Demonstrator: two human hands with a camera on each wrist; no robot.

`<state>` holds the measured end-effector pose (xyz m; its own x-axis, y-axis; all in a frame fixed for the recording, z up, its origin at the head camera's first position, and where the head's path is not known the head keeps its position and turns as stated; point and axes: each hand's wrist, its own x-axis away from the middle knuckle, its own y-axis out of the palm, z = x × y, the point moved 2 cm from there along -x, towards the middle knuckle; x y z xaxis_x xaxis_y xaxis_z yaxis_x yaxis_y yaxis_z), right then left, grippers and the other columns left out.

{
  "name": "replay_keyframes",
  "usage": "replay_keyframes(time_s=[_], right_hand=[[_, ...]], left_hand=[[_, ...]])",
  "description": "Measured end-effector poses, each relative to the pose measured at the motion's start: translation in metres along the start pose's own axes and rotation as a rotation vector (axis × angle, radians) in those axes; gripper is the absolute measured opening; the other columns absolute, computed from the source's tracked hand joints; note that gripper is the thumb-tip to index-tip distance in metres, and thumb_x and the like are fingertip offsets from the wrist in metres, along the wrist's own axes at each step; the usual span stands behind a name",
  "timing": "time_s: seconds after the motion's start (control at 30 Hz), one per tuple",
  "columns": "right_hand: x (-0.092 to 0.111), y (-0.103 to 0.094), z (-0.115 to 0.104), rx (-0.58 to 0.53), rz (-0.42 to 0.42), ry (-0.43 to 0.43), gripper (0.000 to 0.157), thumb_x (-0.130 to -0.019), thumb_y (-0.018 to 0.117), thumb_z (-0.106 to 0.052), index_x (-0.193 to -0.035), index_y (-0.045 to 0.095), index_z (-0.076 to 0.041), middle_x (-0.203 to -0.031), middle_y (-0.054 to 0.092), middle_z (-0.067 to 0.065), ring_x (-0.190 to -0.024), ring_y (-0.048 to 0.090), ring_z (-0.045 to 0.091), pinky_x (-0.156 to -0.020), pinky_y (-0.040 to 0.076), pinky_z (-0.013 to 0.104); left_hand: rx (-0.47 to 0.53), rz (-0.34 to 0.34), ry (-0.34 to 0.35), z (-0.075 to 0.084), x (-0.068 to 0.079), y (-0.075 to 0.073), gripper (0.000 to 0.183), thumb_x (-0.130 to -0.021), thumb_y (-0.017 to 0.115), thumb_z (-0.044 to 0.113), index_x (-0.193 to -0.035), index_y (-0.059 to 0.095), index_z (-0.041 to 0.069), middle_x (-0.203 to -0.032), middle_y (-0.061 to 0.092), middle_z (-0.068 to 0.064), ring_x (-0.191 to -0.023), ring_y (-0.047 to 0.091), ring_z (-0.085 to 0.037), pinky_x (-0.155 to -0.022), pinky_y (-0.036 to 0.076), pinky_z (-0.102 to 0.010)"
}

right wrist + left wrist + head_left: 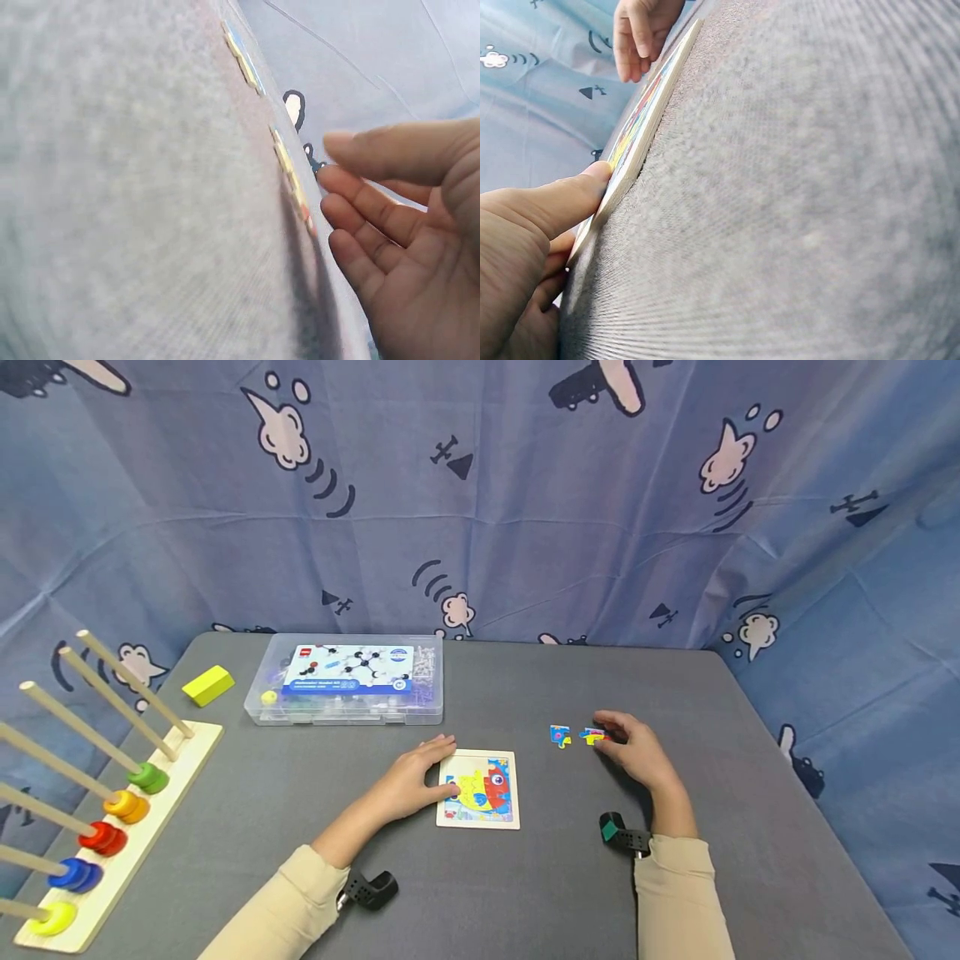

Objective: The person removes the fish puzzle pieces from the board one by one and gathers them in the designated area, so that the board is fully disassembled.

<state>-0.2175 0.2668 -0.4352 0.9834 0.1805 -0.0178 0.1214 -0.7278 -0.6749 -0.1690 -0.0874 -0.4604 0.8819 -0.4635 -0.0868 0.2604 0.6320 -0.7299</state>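
A square wooden jigsaw puzzle [477,822], with a red and yellow fish picture, lies flat on the table. My left hand [415,781] holds its left side, the thumb on the picture and the fingers around the upper left corner. Two loose puzzle pieces lie to its right: a mostly blue piece [559,735] and a yellow, red and blue piece [592,736]. My right hand [637,753] hovers just over the second piece. In the right wrist view, its loosely bent fingers [349,214] stand apart from that piece [291,176] and hold nothing.
A clear plastic case [343,714] with a molecular model label stands at the back. Left of it lies a yellow block [208,685]. A wooden peg board [165,793] with coloured rings and tall pegs fills the left side. A patterned curtain [510,510] hangs behind the table.
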Motion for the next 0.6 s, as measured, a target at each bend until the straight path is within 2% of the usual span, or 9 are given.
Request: replay_keyframes(time_s=[0.3,0.6], right_hand=[[-0.005,0.008,-0.015,-0.008,-0.034,-0.023,0.055,-0.087,0.067,-0.013,-0.137,0.047,0.000,-0.138,0.049,0.022,-0.127,0.045,0.040,-0.101,0.041,0.054],[-0.009,0.035,-0.041,-0.043,-0.136,-0.122,0.052,-0.088,0.067,-0.012,-0.135,0.048,0.000,-0.136,0.049,0.021,-0.126,0.046,0.038,-0.106,0.037,0.054]], left_hand=[[0.004,-0.005,0.000,0.000,0.000,-0.001,0.065,-0.083,0.072,0.028,-0.137,0.049,-0.001,-0.147,0.043,-0.011,-0.140,0.033,-0.027,-0.114,0.029,-0.049],[0.003,-0.005,0.001,-0.002,-0.001,0.001,0.065,-0.083,0.072,0.029,-0.137,0.049,-0.001,-0.147,0.043,-0.010,-0.140,0.033,-0.027,-0.114,0.028,-0.050]])
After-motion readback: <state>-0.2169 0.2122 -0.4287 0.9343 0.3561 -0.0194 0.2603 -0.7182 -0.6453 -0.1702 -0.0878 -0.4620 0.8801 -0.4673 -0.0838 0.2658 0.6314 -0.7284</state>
